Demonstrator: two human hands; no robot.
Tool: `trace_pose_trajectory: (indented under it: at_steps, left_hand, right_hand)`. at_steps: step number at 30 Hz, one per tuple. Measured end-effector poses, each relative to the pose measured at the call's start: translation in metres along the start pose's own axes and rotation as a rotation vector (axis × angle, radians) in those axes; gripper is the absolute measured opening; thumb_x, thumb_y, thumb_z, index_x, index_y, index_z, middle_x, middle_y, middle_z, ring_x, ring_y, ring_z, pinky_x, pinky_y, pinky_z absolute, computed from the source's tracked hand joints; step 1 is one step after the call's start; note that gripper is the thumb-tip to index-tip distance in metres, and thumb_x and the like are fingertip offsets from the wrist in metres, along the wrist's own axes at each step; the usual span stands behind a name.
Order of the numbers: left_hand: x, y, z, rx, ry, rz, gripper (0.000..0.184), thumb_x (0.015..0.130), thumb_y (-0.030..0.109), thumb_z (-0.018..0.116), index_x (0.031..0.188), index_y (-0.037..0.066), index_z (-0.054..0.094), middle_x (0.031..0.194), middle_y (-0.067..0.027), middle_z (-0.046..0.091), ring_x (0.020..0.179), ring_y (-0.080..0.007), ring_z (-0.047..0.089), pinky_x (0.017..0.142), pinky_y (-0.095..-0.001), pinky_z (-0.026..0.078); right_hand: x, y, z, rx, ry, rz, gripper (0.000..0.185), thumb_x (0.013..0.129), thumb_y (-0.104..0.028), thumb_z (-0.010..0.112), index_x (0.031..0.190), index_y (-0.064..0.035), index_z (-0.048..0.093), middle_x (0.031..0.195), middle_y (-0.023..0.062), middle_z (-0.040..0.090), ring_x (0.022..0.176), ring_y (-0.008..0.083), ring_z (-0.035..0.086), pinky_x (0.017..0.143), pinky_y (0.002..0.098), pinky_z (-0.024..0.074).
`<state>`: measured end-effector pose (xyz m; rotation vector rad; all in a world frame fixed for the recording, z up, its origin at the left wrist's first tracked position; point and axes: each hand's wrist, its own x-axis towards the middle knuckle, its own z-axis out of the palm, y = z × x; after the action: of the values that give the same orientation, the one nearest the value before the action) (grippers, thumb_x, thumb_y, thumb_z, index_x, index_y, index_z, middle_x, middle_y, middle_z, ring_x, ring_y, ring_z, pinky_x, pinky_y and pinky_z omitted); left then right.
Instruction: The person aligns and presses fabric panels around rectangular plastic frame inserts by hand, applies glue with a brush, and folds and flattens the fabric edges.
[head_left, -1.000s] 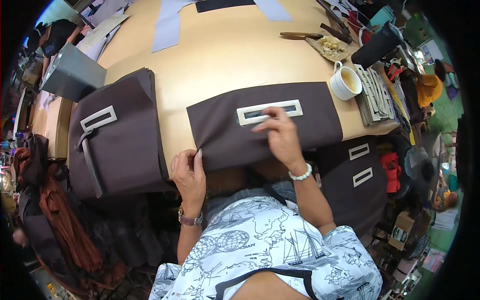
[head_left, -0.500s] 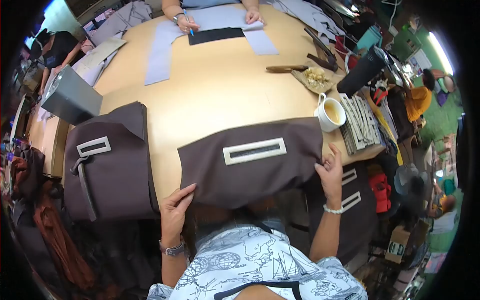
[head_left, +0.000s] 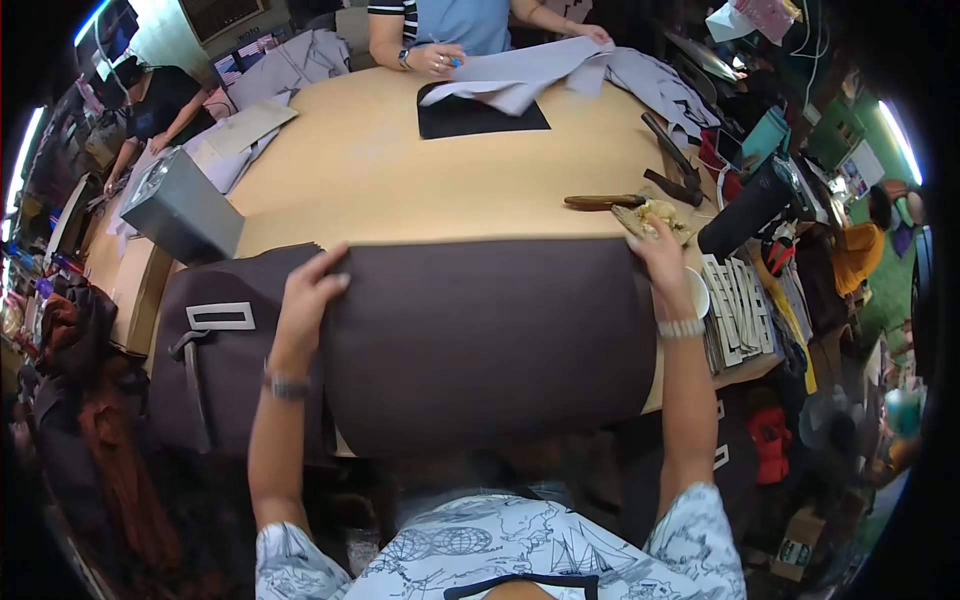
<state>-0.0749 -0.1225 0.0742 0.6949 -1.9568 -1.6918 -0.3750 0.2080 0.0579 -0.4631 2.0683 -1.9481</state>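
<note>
In the head view, the person's left hand (head_left: 310, 310) grips the upper left corner of a brown sheet (head_left: 490, 345), and the right hand (head_left: 663, 265) pinches its upper right corner. The sheet spreads smooth and plain across the frame's centre, lower corners rounded.

We see a big tan table (head_left: 380, 190) with a rounded far edge in the middle of the room. On the left there is another wooden top (head_left: 140, 305). A pale wall (head_left: 165, 55) stands at the upper left. Far to the right we can see a green floor (head_left: 868, 290). One long white light (head_left: 900, 140) glows at the upper right, and another bright light (head_left: 22, 175) shines by the left edge.
</note>
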Motion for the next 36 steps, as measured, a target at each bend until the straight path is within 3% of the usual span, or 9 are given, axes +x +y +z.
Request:
trace_pose_trajectory:
  at_steps: [4, 9, 10, 12, 14, 19, 25, 32, 36]
  left_hand:
    - [0.112, -0.004, -0.017, -0.045, 0.062, -0.173, 0.050, 0.071, 0.008, 0.056, 0.120, -0.003, 0.055, 0.115, -0.0127, 0.058, 0.100, -0.0190, 0.054, 0.090, -0.0273, 0.041]
    - [0.191, 0.104, -0.061, 0.184, 0.013, 0.579, 0.046, 0.075, 0.004, 0.056, 0.121, -0.002, 0.054, 0.116, -0.0118, 0.058, 0.106, -0.0178, 0.053, 0.093, -0.0275, 0.040]
    - [0.180, 0.136, -0.061, 0.105, 0.045, 0.592, 0.046, 0.076, 0.002, 0.056, 0.122, -0.002, 0.053, 0.117, -0.0119, 0.057, 0.107, -0.0174, 0.053, 0.094, -0.0271, 0.040]
    - [0.160, 0.185, -0.059, -0.090, 0.062, 0.574, 0.046, 0.078, -0.002, 0.055, 0.123, -0.002, 0.052, 0.117, -0.0118, 0.057, 0.105, -0.0152, 0.055, 0.092, -0.0235, 0.041]
    - [0.156, 0.202, -0.077, -0.220, -0.025, 0.638, 0.043, 0.082, -0.001, 0.054, 0.125, 0.000, 0.051, 0.113, -0.0115, 0.058, 0.097, -0.0100, 0.058, 0.081, -0.0140, 0.045]
    - [0.070, 0.169, -0.048, -0.134, 0.008, 0.570, 0.052, 0.078, -0.004, 0.051, 0.129, -0.001, 0.046, 0.123, -0.0112, 0.053, 0.111, -0.0174, 0.053, 0.097, -0.0277, 0.040]
    - [-0.027, 0.061, -0.022, 0.044, -0.018, 0.260, 0.060, 0.071, 0.000, 0.053, 0.130, -0.005, 0.043, 0.134, -0.0161, 0.044, 0.126, -0.0219, 0.040, 0.105, -0.0307, 0.029]
    - [-0.138, -0.027, 0.016, -0.031, -0.106, -0.099, 0.058, 0.073, -0.010, 0.052, 0.130, -0.010, 0.040, 0.132, -0.0164, 0.045, 0.121, -0.0198, 0.043, 0.101, -0.0274, 0.033]
    - [-0.194, -0.037, 0.025, -0.107, -0.119, -0.299, 0.059, 0.072, -0.010, 0.052, 0.130, -0.008, 0.042, 0.127, -0.0132, 0.048, 0.118, -0.0179, 0.044, 0.098, -0.0261, 0.034]
  right_hand:
    - [0.151, 0.010, 0.042, -0.149, -0.103, 0.053, 0.038, 0.071, -0.011, 0.064, 0.105, 0.0060, 0.057, 0.089, 0.0089, 0.060, 0.080, 0.0167, 0.055, 0.072, 0.0316, 0.0460]
    - [0.199, -0.152, 0.069, -0.340, 0.165, -0.530, 0.028, 0.076, -0.017, 0.067, 0.096, 0.0002, 0.057, 0.079, 0.0065, 0.058, 0.071, 0.0169, 0.055, 0.064, 0.0324, 0.0466]
    - [0.279, -0.159, 0.043, 0.213, -0.169, -0.475, 0.025, 0.078, -0.010, 0.066, 0.099, 0.0014, 0.058, 0.088, 0.0082, 0.061, 0.079, 0.0174, 0.057, 0.073, 0.0299, 0.0473]
    - [0.235, -0.221, 0.041, 0.248, -0.267, -0.644, 0.044, 0.079, -0.006, 0.062, 0.119, 0.0064, 0.048, 0.111, 0.0138, 0.057, 0.103, 0.0164, 0.053, 0.086, 0.0256, 0.0441]
    - [0.202, -0.250, 0.049, 0.116, 0.196, -0.871, 0.054, 0.078, -0.006, 0.064, 0.125, 0.0076, 0.042, 0.114, 0.0167, 0.055, 0.101, 0.0172, 0.054, 0.085, 0.0262, 0.0446]
    - [0.133, -0.217, 0.025, -0.153, 0.342, -1.094, 0.051, 0.076, -0.001, 0.063, 0.123, 0.0063, 0.044, 0.099, 0.0108, 0.059, 0.086, 0.0165, 0.056, 0.080, 0.0258, 0.0463]
    - [0.009, -0.089, 0.011, -0.207, 0.069, -0.765, 0.059, 0.084, -0.002, 0.059, 0.135, 0.0064, 0.030, 0.136, 0.0183, 0.040, 0.108, 0.0201, 0.053, 0.090, 0.0275, 0.0443]
    - [-0.126, 0.028, -0.018, -0.249, 0.027, -0.326, 0.058, 0.085, 0.002, 0.054, 0.136, 0.0058, 0.028, 0.140, 0.0188, 0.033, 0.124, 0.0223, 0.038, 0.099, 0.0328, 0.0343]
    - [-0.189, 0.043, -0.036, -0.271, 0.106, -0.089, 0.056, 0.085, 0.001, 0.055, 0.135, 0.0054, 0.030, 0.114, 0.0159, 0.053, 0.099, 0.0154, 0.053, 0.085, 0.0258, 0.0425]
